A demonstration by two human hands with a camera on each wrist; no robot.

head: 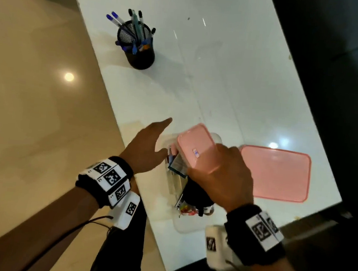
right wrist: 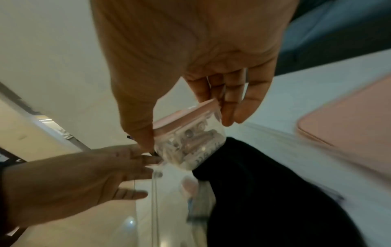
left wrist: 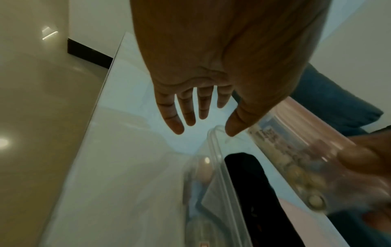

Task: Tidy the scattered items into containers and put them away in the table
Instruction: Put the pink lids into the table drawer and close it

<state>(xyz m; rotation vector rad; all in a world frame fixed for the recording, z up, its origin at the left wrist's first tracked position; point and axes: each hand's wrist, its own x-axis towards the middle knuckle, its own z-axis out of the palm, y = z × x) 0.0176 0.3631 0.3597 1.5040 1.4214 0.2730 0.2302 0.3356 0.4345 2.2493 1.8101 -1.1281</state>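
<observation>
My right hand [head: 212,160] grips a small clear box with a pink lid [head: 195,148], tilted over a large open clear container [head: 187,225] at the near table edge. In the right wrist view, thumb and fingers clamp the small box [right wrist: 190,142] at its lid, and batteries show inside it. The large container holds a black item [head: 196,196], cards and other small things. My left hand [head: 162,136] hovers open, fingers spread, just left of the container and touches nothing. The left wrist view shows the same spread hand [left wrist: 205,127] above the container rim [left wrist: 215,150].
A large pink lid [head: 279,173] lies flat on the white table [head: 223,74], right of the container. A black mesh pen holder [head: 138,48] full of pens stands at the far left. Beige floor [head: 35,99] lies left of the table edge.
</observation>
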